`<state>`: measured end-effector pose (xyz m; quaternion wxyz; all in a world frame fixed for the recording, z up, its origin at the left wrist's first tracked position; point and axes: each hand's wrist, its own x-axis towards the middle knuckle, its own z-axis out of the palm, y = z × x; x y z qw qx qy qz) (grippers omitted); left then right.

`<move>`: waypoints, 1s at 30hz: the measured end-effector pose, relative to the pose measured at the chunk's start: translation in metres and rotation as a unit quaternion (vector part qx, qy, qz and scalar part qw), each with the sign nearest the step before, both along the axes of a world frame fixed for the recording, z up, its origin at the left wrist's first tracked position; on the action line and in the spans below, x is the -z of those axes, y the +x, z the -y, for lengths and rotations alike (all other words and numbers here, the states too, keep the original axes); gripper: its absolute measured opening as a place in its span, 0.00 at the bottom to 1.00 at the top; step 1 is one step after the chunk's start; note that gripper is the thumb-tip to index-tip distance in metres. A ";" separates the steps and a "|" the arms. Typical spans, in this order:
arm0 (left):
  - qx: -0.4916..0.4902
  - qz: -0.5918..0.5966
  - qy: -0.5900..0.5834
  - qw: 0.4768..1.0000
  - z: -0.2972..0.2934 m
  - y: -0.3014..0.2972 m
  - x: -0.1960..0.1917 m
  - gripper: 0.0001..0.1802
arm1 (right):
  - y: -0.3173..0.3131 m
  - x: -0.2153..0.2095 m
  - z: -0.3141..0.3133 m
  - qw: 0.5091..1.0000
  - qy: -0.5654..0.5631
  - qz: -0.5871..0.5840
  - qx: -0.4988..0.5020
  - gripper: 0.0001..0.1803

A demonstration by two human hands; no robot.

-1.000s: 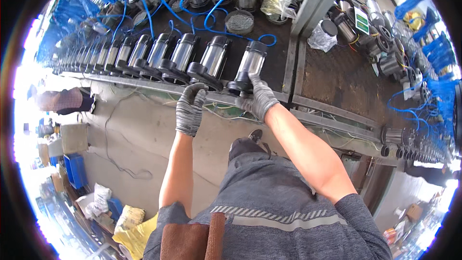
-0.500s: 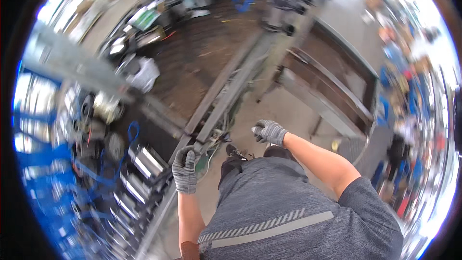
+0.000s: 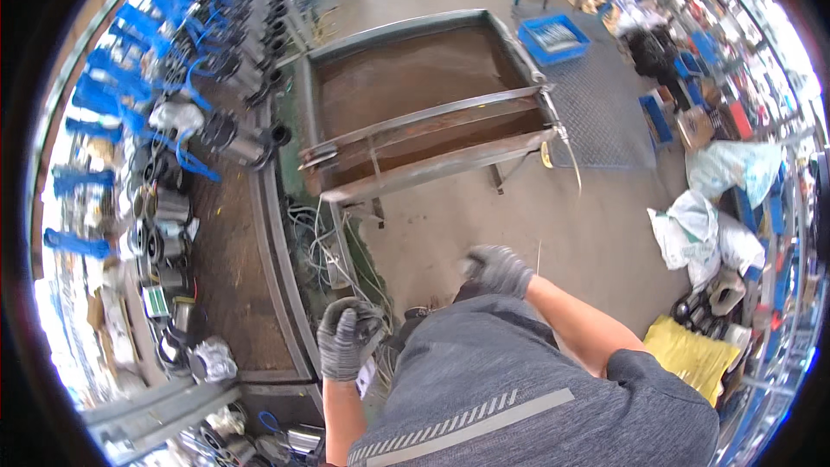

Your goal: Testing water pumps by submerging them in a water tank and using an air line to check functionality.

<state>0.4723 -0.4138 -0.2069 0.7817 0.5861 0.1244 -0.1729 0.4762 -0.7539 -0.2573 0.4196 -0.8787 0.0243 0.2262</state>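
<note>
In the head view, a person in a dark gray shirt stands by a long table, with both hands in striped gray gloves. The left hand is near the side of the table, with its fingers loosely bent and nothing seen in it. Some pale wires hang down close to that hand, a bit farther ahead. The right hand is in front of the person's belly, over the floor, with its fingers curled in. Its inside is hidden, so one cannot tell if it holds a thing. The nearest big motor of the row lies on the table, ahead and to the left, well apart from both hands. More motors go on in a line past it, and blue wraps sit along the far side. A clear bag is on the table too, left of the left hand. Straight ahead stands a low metal frame with a brown flat bottom. A blue bin is just beside it. White bags and a yellow sack lie off to the right.
</note>
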 end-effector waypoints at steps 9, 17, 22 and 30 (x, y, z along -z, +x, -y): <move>0.177 -0.041 -0.074 0.981 0.183 0.073 -0.037 0.18 | 0.036 -0.055 0.047 0.973 0.090 0.195 -0.085 0.15; 0.394 0.033 -0.130 0.909 0.205 0.080 -0.082 0.40 | 0.020 -0.089 0.179 0.950 0.078 0.301 -0.007 0.15; 0.359 0.035 -0.074 0.930 0.227 0.083 -0.092 0.35 | 0.012 -0.127 0.166 0.945 0.165 0.282 -0.030 0.07; 0.451 0.060 -0.033 0.890 0.218 0.111 -0.083 0.30 | 0.004 -0.137 0.128 0.957 0.024 0.278 -0.074 0.09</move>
